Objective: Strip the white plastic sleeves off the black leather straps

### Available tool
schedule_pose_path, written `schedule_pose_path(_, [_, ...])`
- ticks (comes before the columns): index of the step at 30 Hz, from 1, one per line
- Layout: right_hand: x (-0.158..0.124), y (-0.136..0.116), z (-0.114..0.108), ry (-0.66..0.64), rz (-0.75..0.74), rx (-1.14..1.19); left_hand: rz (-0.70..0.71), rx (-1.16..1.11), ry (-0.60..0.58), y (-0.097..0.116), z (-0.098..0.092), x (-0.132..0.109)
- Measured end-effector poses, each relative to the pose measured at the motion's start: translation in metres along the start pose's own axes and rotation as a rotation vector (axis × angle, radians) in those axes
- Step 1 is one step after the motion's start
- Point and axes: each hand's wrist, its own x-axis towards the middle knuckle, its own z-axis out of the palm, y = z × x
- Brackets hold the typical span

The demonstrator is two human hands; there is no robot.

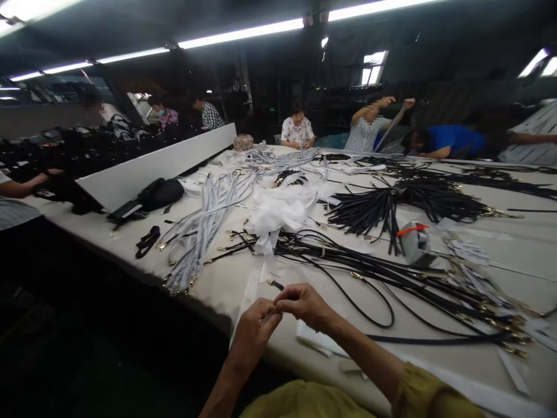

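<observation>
My left hand [255, 328] and my right hand [302, 303] meet at the near edge of the table, their fingertips pinched together. What they hold between them is too small to make out. Just beyond my right fingers a short dark strap end with a brass-coloured clasp [274, 284] shows on the table. Behind my hands lies a long bundle of black straps [348, 261] with metal clasps, running to the right. Crumpled white wrapping [282, 206] sits at the head of that bundle. To the left is a bundle of light grey straps [204, 232] with clasps.
A fanned bundle of black straps [391, 203] lies at the right, near a grey metal dispenser [416, 244] with an orange strip. A black bag [156, 194] rests by a white divider board [165, 162]. Several people sit or stand around the tables.
</observation>
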Motion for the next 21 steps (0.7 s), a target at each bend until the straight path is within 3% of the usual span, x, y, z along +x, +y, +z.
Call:
schedule_pose_path(5, [0.005, 0.006, -0.001, -0.004, -0.079, -0.008, -0.05, -0.045, 0.01, -0.003, 0.003, -0.008])
schedule_pose_path(8, [0.002, -0.001, -0.003, -0.013, 0.0, -0.017, -0.131, -0.124, -0.002, -0.006, 0.003, -0.016])
schedule_pose_path(11, [-0.005, -0.01, -0.004, -0.121, 0.072, -0.028, -0.148, -0.154, 0.048, -0.005, 0.003, -0.019])
schedule_pose_path(13, [-0.008, -0.011, -0.002, -0.197, 0.036, -0.029, -0.131, -0.148, 0.077, -0.002, 0.002, -0.019])
schedule_pose_path(16, [-0.005, -0.009, 0.003, -0.199, -0.045, -0.017, -0.131, -0.131, 0.081, -0.004, 0.001, -0.023])
schedule_pose_path(18, [0.0, -0.009, 0.004, -0.155, -0.067, -0.026, -0.166, -0.071, 0.031, -0.018, -0.006, -0.038])
schedule_pose_path(21, [0.009, -0.017, -0.005, -0.062, -0.067, -0.094, -0.361, 0.136, -0.08, -0.058, -0.029, -0.09])
